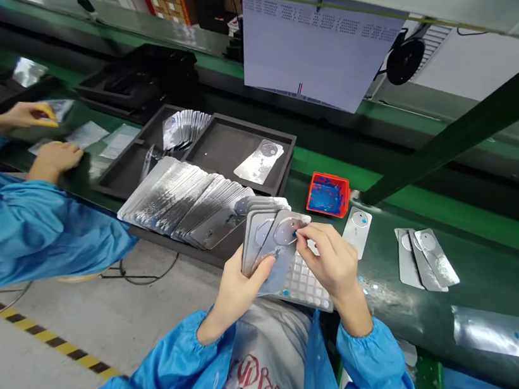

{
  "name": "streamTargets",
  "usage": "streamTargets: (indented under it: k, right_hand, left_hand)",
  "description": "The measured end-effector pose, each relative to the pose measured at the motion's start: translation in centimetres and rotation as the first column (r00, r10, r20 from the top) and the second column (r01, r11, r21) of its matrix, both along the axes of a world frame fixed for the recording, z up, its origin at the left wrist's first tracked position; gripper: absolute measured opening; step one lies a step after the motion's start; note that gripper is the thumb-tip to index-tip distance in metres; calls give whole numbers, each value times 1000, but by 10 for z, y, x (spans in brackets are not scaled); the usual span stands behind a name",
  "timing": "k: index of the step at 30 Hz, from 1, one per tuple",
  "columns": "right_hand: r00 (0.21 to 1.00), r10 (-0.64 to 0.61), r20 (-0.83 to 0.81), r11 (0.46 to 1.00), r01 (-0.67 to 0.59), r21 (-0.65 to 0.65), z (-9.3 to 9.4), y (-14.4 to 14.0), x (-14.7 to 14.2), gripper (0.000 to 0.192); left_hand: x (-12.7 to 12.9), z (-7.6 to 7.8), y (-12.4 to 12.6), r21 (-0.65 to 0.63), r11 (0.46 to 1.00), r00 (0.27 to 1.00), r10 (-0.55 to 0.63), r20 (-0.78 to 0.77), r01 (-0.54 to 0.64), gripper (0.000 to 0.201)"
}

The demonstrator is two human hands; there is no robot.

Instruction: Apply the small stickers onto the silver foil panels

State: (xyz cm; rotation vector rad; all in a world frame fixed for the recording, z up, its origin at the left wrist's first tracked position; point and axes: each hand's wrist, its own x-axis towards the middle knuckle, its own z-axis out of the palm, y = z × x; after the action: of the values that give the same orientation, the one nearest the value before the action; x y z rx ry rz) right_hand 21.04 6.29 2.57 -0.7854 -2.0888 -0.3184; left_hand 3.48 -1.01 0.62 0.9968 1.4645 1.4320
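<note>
My left hand (240,284) is closed around a small fan of silvery phone back panels (274,263), each with a round camera area at the top. My right hand (327,258) pinches thumb and forefinger at the camera circle of the front panel. A small blue piece (294,233) shows at those fingertips; its exact shape is too small to tell. Beneath both hands lies a pale gridded tray (309,284), partly hidden. To the left, a long overlapping row of similar panels (168,198) leans at the bench edge.
A red bin (333,214) holds blue bits. One panel (356,231) lies beside it, and three more panels (426,258) lie farther right near a clear film strip (492,332). Black trays (250,123) stand behind. At left, a co-worker's hands (57,158) work on the bench.
</note>
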Motion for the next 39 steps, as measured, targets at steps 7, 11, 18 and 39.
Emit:
streamTargets:
  k: [7, 11, 18, 39]
  right_hand:
    - [997, 45, -56, 998, -42, 51, -10, -1, -1, 18]
    - [954, -68, -294, 929, -47, -368, -5, -19, -18, 15]
    - [736, -263, -624, 642, -349, -683, -4, 15, -14, 13]
    - [955, 289, 67, 636, -139, -759, -100, -20, 17, 19]
  left_hand:
    - [-1, 0, -2, -55, 998, 999, 1, 34, 1, 28]
    - [6, -4, 0, 6, 997, 997, 77, -29, -77, 25]
    - [8, -12, 2, 51, 985, 975, 173, -142, -167, 26]
    - [-22, -16, 4, 21, 950, 941, 310, -138, -311, 45]
